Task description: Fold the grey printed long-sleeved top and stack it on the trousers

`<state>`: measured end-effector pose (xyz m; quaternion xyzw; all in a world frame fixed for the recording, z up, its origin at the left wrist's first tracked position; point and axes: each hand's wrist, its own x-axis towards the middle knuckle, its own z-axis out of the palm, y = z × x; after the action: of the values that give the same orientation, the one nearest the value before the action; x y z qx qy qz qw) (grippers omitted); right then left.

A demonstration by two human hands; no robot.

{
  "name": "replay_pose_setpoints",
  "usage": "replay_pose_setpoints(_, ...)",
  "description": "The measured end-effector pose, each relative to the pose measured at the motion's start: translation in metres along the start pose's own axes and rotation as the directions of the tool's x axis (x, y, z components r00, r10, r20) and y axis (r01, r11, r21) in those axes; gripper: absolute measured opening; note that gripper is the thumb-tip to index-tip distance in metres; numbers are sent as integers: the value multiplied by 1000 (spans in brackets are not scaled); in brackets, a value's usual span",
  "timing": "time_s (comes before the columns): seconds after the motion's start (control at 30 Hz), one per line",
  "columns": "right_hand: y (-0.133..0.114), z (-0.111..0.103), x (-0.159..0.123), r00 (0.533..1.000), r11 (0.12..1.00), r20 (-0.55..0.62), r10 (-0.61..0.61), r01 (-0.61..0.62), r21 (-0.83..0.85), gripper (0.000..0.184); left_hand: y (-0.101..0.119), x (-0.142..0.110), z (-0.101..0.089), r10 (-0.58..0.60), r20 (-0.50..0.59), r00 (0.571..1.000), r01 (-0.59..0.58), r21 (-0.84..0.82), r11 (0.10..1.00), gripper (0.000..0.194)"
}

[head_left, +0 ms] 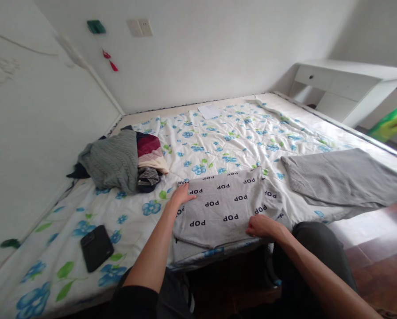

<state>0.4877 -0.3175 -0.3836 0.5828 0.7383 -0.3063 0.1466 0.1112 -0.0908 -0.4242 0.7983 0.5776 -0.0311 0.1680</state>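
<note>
A grey garment printed with "POP" (pixel 229 204) lies folded on the flowered bedsheet (pixel 218 141) near the bed's front edge. My left hand (pixel 181 195) rests flat on its upper left corner, fingers stretched out. My right hand (pixel 263 226) presses on the garment's lower right edge with fingers curled down onto the cloth; whether it pinches the fabric I cannot tell.
A plain grey knit garment (pixel 341 177) lies spread at the right. A pile of clothes (pixel 121 161) sits at the left by the wall. A black phone (pixel 96 247) lies at the front left. A white paper (pixel 210 110) lies far back. A white desk (pixel 344 84) stands at the right.
</note>
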Motion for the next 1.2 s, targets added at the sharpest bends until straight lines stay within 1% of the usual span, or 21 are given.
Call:
replay_pose_setpoints(0.1,-7,-5,10,999,1000,-25,-20,21,22,28,1,3,3,-63,100,993,58,57,997,94)
replay_pose_setpoints(0.2,-19,-13,27,985,989,-133,-112,123,83,26,0,2,6,-51,116,992,45,53,998,96)
replay_pose_setpoints(0.3,-35,-22,54,931,967,-298,-211,243,76,26,-3,2,7,-44,127,991,40,34,999,93)
replay_pose_setpoints(0.37,-47,-30,79,884,949,-382,-269,312,54,36,-5,2,8,-43,133,990,41,18,999,89)
replay_pose_setpoints(0.47,-68,-45,125,832,923,-450,-325,383,41,53,-5,4,9,-34,131,991,34,2,999,87)
replay_pose_setpoints(0.53,-83,-55,160,819,922,-475,-322,385,39,64,-4,4,10,-27,123,992,27,3,1000,86)
replay_pose_setpoints(0.63,-104,-63,206,828,945,-501,-252,323,58,73,-2,5,12,25,120,992,-26,11,1000,83)
replay_pose_setpoints(0.7,-113,-59,226,834,958,-512,-206,279,70,70,-2,5,12,63,135,989,-65,13,998,81)
replay_pose_setpoints(0.77,-114,-52,235,828,963,-528,-190,261,63,66,-2,4,11,74,153,985,-75,4,997,82)
replay_pose_setpoints(0.87,-101,-42,233,810,961,-547,-212,275,34,65,-4,4,9,73,164,984,-71,-16,997,82)
replay_pose_setpoints(0.97,-70,-42,224,820,963,-526,-226,270,8,67,-7,5,9,78,156,985,-74,-28,997,83)
replay_pose_setpoints(1.07,-26,-50,213,849,971,-481,-220,237,-27,71,-8,6,9,80,145,986,-76,-32,997,82)
replay_pose_setpoints(1.13,10,-56,203,876,975,-433,-215,216,-47,74,-8,7,9,81,133,988,-77,-36,996,83)
replay_pose_setpoints(1.2,52,-63,190,903,983,-389,-181,176,-50,76,-8,7,9,78,127,989,-74,-38,997,83)
